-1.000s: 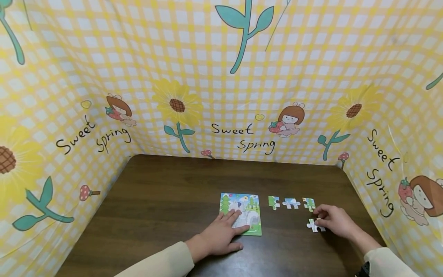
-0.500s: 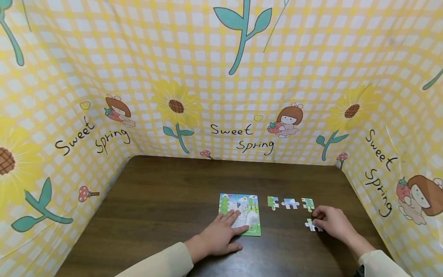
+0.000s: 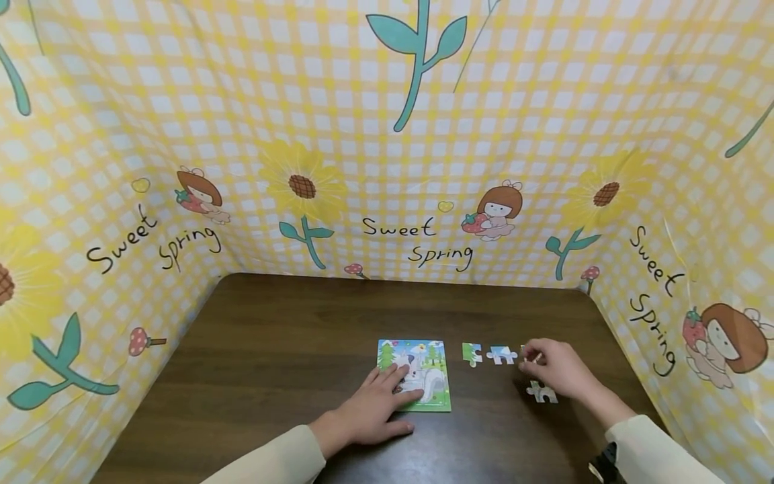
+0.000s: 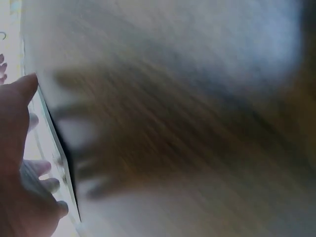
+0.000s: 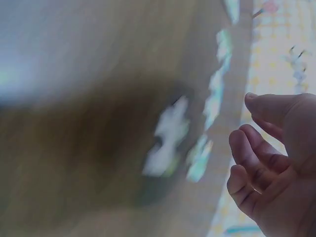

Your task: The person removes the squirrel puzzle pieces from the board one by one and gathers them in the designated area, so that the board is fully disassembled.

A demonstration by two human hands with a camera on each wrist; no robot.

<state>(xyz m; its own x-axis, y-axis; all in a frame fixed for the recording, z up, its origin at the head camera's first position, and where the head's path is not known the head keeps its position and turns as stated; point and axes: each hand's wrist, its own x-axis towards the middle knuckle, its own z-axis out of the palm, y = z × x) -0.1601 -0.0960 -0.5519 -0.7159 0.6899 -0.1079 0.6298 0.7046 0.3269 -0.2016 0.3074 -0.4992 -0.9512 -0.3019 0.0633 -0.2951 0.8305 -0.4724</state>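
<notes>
A jigsaw board with a grey squirrel picture lies on the table. My left hand rests over its lower left part, fingers spread; in the left wrist view the board's edge shows beside the hand. To the right, a green tree piece and a blue-sky piece lie in a row. My right hand hovers at the row's right end, mostly covering a third piece. In the right wrist view its loosely bent fingers hold nothing. Below lies a grey-white piece.
The dark wooden table is bounded at the back and sides by a yellow checked cloth printed with flowers and cartoon figures. A dark band shows at my right wrist.
My right hand has left the grey-white piece and moved up and left over the end piece of the row. My left hand stays on the board. The head view has shifted slightly.
</notes>
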